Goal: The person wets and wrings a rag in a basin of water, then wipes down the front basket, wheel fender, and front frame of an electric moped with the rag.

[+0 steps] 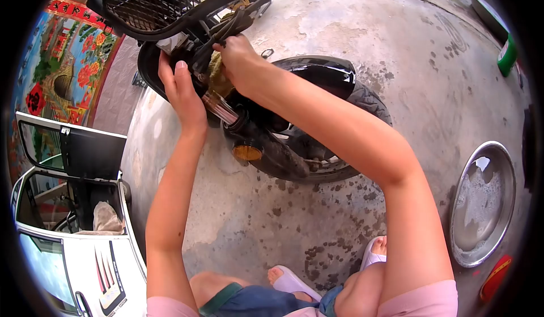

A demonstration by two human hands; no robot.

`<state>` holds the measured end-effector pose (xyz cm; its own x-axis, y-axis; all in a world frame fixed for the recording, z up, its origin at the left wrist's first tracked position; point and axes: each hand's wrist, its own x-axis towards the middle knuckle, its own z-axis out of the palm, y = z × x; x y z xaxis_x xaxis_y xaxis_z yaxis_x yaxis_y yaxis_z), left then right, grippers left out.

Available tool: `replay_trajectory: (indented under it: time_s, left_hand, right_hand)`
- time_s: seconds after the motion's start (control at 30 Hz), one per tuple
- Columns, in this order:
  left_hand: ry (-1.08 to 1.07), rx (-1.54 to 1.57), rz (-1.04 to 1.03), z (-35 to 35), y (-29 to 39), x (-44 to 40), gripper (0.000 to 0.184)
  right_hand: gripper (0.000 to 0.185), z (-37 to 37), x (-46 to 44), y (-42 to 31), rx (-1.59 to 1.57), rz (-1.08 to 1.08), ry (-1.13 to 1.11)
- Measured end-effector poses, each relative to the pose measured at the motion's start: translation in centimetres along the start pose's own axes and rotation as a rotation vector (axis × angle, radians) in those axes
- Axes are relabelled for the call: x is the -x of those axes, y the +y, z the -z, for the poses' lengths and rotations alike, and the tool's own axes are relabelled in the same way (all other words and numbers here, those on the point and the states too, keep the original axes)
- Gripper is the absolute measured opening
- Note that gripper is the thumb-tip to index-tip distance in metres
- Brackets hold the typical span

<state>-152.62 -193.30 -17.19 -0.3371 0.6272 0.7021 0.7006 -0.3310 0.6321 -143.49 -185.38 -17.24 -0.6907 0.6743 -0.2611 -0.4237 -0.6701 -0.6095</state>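
Note:
The front end of a black motorcycle fills the upper middle, with its front fender (pixel 326 70), tyre (pixel 368 104), fork tube (pixel 220 108) and orange turn signal (pixel 247 152). My right hand (pixel 238 62) is closed on a yellowish-green cloth (pixel 217 77), pressed in among the parts above the fork tube; some fingers are hidden. On the other side of the fork, my left hand (pixel 186 98) rests against the black headlight housing (pixel 150 70), its fingers stretched out. Above both hands hangs a black wire basket (pixel 164 2).
A metal basin (pixel 459 226) of sudsy water stands on the concrete floor at right, near a red and yellow object (pixel 496 277). Farther back are a green bottle (pixel 508 56) and another basin (pixel 487 11). A white vehicle (pixel 73 260) with an open door stands at left.

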Motion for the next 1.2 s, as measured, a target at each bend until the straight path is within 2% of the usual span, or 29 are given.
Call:
replay_trajectory:
  time_s: [0.03, 0.1, 0.13, 0.23, 0.27, 0.37, 0.4, 0.5, 0.57, 0.63, 0.67, 0.7, 0.77, 0.87, 1.07, 1.17, 1.2]
  left_hand:
    - [-0.005, 0.003, -0.003, 0.1, 0.0, -0.1, 0.049]
    - [0.011, -0.007, 0.000, 0.1, 0.1, 0.0, 0.049]
    - [0.015, -0.010, 0.003, 0.0, 0.2, 0.0, 0.049]
    - [0.021, -0.015, 0.019, -0.1, 0.4, 0.1, 0.049]
    - [0.009, -0.039, 0.020, 0.0, 0.5, 0.1, 0.050]
    - [-0.020, -0.071, 0.016, 0.4, 0.3, -0.1, 0.050]
    - [-0.024, -0.059, 0.019, 0.5, 0.2, -0.1, 0.051]
    - [-0.023, -0.046, 0.021, 0.4, 0.2, -0.2, 0.051]
    - [-0.015, -0.054, 0.017, 0.3, 0.3, -0.1, 0.051]
    - [0.003, -0.074, 0.000, 0.3, 0.4, 0.0, 0.051]
    - [0.024, -0.089, -0.003, 0.1, 0.4, 0.0, 0.052]
    - [0.041, -0.105, -0.005, -0.1, 0.4, 0.0, 0.053]
    - [0.052, -0.113, -0.003, -0.1, 0.4, 0.1, 0.054]
    - [0.055, -0.052, 0.011, -0.3, 0.5, 0.2, 0.053]
    - [0.058, 0.009, 0.016, -0.4, 0.3, 0.1, 0.050]
    - [0.058, 0.029, 0.015, -0.4, 0.1, 0.2, 0.048]
    - [0.058, 0.020, 0.009, -0.5, 0.2, 0.2, 0.048]
  right_hand:
    - [0.026, 0.1, 1.2, 1.2, 0.367, 0.321, -0.005]
    - [0.039, 0.4, 2.4, 2.9, 0.492, 0.604, -0.071]
    - [0.049, 1.0, 3.3, 2.5, 0.588, 0.578, -0.063]
    - [0.052, 2.9, 2.8, 1.7, 0.623, 0.473, -0.403]
    - [0.043, 3.1, 3.0, 2.1, 0.631, 0.630, -0.325]
    - [0.042, 5.3, 3.9, -1.2, 1.221, 0.682, -0.594]
    - [0.034, 5.9, 3.2, -1.3, 1.273, 0.863, -0.595]
    - [0.036, 6.4, 2.1, -3.5, 1.768, 0.968, -0.225]
    - [0.029, 8.6, -2.5, -2.9, 1.844, 0.737, -0.118]
    - [0.020, 9.5, -5.4, -3.0, 1.365, 0.808, -0.163]
    - [0.026, 8.9, -6.8, -2.9, 1.258, 0.810, -0.086]
    - [0.024, 6.3, -3.6, -4.3, 1.186, 0.541, 0.013]
    - [0.027, 4.9, -4.4, -3.4, 0.984, 0.522, -0.059]
    - [0.031, 5.4, -7.6, -2.6, 0.829, 0.589, -0.287]
    - [0.027, 5.2, -7.8, -2.3, 0.868, 0.381, -0.449]
    - [0.028, 5.7, -8.5, -3.0, 0.758, 0.328, -0.673]
    - [0.027, 5.7, -8.6, -3.0, 0.775, 0.364, -0.671]
